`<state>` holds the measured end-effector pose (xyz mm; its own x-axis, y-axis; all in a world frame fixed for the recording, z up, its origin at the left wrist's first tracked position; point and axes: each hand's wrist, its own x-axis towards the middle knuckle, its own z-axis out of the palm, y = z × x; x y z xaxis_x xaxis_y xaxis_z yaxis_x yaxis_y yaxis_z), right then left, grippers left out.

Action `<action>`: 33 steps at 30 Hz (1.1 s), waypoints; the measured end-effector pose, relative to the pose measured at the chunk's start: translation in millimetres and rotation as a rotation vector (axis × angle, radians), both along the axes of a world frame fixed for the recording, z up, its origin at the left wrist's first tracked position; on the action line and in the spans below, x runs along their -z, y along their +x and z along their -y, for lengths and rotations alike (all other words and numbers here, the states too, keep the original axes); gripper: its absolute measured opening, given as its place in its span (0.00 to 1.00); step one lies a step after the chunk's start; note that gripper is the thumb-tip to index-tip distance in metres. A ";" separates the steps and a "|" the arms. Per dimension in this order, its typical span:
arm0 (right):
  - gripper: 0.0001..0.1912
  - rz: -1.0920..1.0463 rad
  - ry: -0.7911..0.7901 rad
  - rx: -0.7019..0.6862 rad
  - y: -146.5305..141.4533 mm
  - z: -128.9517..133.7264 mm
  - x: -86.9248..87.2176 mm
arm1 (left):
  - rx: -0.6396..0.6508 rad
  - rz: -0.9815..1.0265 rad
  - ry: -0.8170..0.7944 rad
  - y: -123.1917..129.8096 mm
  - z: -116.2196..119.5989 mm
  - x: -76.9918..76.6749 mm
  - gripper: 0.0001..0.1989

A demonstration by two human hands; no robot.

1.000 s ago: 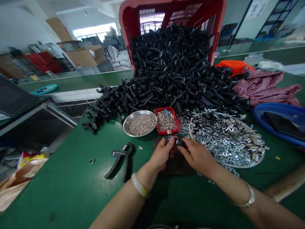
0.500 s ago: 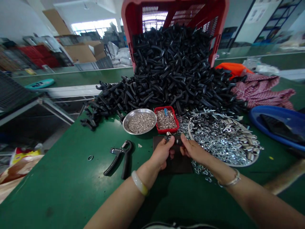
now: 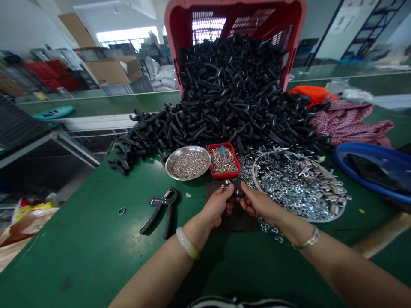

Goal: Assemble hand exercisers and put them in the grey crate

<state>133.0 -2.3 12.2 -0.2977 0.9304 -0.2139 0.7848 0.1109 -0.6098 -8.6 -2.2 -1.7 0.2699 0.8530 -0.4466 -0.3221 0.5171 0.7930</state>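
Observation:
Over a dark square pad (image 3: 240, 220), my left hand (image 3: 218, 205) pinches a small metal part (image 3: 226, 184). My right hand (image 3: 255, 200) is closed on a small black piece (image 3: 239, 193) just beside it. The two hands nearly meet, and their curled fingers hide much of what they hold. Left of them, an assembled black hand grip with a spring (image 3: 168, 209) lies on the green table. A metal bowl of small parts (image 3: 189, 166) and a red tray of pins (image 3: 224, 175) stand beyond the hands.
Black handles (image 3: 224, 111) spill from a tipped red crate (image 3: 236, 3). At right are a wide tray of washers and sleeves (image 3: 302, 188), a blue basin (image 3: 343, 149) and a checked cloth (image 3: 353, 119). A single ring (image 3: 122, 211) lies at left.
My right hand has shifted slightly left, nearer my left hand. The black piece between them shows a little more. The grip on the table has not moved.

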 end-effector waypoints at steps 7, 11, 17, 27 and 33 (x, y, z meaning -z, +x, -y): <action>0.29 -0.090 0.107 0.091 -2.0 9.0 3.8 | 0.017 -0.172 0.153 -1.4 -1.3 7.0 0.22; 0.36 -0.216 -0.384 -0.035 1.3 7.4 12.5 | 0.066 -0.594 0.535 -10.8 -7.5 7.6 0.23; 0.17 0.075 0.496 -0.149 15.2 -16.8 11.4 | 0.519 -0.757 0.777 -29.9 -26.3 -15.8 0.18; 0.16 0.499 0.532 -0.252 18.4 -12.6 32.0 | 0.485 -1.172 1.064 -36.4 -29.1 3.0 0.33; 0.20 0.451 0.540 -0.066 50.8 5.2 6.9 | 0.608 -1.295 1.095 -46.1 -25.7 4.6 0.39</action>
